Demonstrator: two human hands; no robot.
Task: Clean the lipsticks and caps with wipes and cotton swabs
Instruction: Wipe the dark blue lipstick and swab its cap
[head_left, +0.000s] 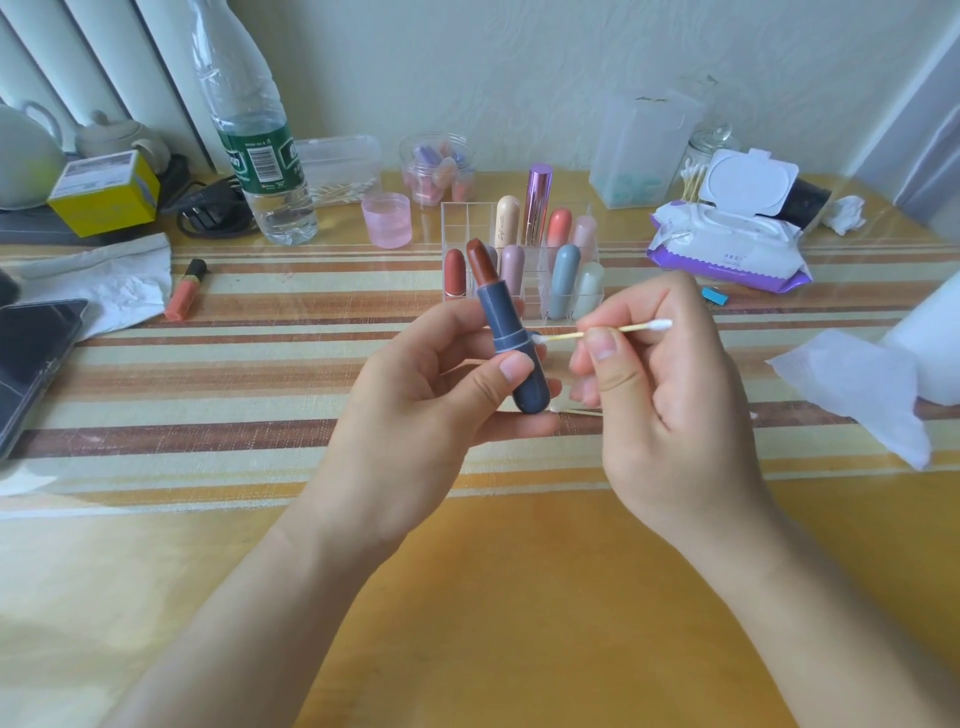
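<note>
Two hands are hovering close together above the yellow table (519, 597), each one busy with its own thing. The left hand (441, 384) is gripping the lower half of a blue-grey lipstick (511, 332), thumb pressing on the front, and is holding it nearly upright with a slight lean to the left. The right hand (660, 374) is pinching a cotton swab (613, 331) near its middle between thumb and fingers, and is laying one white tip against the tube's side, right at the thin pale seam ringing the casing.

The step in hand seems to be swabbing the groove of the uncapped tube. Next the swab probably needs to run round that seam while the left hand is turning the tube, staying clear of the soft stick above.

The lipstick is showing a brown-red bullet, wound well out, with a slanted tip; its cap is not in view on it. A second swab (576, 411) is lying on the striped mat just behind the tube's base.

Farther back, a clear organiser (467, 223) is holding other capped lipsticks, and a wipes pack (727, 244) is sitting to its right with its lid standing open.
</note>
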